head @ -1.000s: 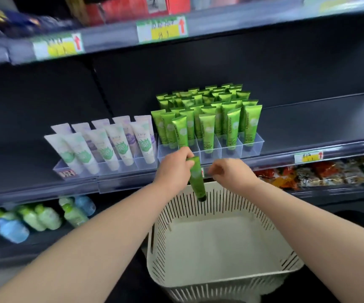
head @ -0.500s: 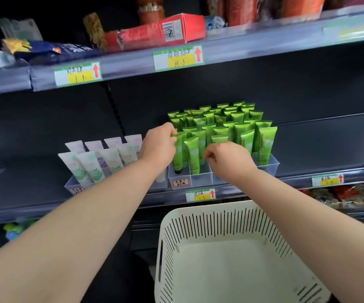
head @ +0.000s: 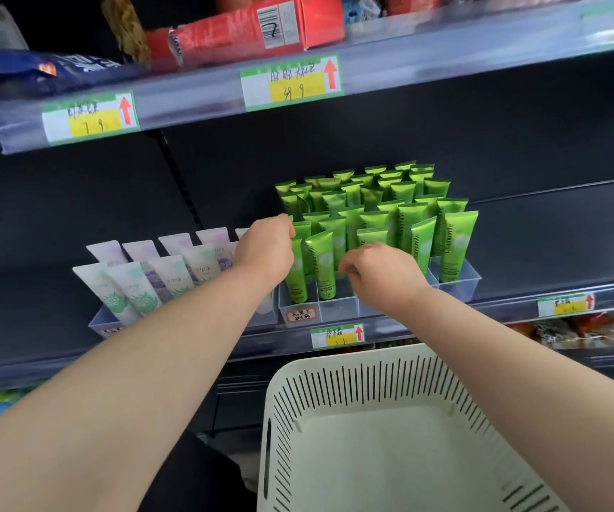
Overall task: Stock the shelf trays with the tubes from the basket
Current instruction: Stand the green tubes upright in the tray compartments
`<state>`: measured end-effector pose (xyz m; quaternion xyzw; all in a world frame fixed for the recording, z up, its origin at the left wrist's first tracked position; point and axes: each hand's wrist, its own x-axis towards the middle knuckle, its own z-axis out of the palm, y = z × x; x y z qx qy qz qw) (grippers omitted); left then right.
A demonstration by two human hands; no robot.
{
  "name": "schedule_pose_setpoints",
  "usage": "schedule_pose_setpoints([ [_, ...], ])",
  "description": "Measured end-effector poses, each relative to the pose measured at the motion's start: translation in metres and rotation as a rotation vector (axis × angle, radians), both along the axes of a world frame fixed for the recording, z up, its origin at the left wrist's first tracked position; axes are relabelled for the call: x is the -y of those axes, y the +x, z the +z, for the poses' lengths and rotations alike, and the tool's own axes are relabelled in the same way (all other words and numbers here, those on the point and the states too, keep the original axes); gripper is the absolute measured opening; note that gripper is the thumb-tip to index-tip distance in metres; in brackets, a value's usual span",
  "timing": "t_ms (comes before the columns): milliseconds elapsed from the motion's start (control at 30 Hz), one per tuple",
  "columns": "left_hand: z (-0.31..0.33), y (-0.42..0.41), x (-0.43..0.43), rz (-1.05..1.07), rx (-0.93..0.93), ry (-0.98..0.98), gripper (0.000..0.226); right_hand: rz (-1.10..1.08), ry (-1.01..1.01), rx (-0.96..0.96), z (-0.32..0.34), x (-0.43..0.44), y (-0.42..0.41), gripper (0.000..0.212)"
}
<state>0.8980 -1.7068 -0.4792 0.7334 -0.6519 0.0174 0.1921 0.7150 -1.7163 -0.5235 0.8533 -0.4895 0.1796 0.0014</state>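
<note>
Green tube, seated in the tray's front-left slot and hemmed by packed tubes, is gripped by the left hand; the right hand is curled on nothing beside. Basket is seen below the shelf edge.

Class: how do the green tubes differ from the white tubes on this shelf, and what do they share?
The green tubes are bright green; the white tubes pale with green or purple marks. The green tubes fill many rows; the white tubes two. The green tubes stand nearly upright; the white tubes lean left. Both sit in clear trays on one shelf.
</note>
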Motion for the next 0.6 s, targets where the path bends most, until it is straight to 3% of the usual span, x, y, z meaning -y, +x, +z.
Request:
schedule_pose_setpoints([
  [333,0.017,-0.019,-0.016,-0.066,-0.019,-0.048,0.024,-0.076,0.043,-0.039,0.002,-0.012,-0.025,0.029],
  [600,0.031,-0.083,-0.015,-0.235,-0.082,-0.031,0.015,-0.226,0.03,-0.012,0.012,-0.026,-0.087,0.031],
])
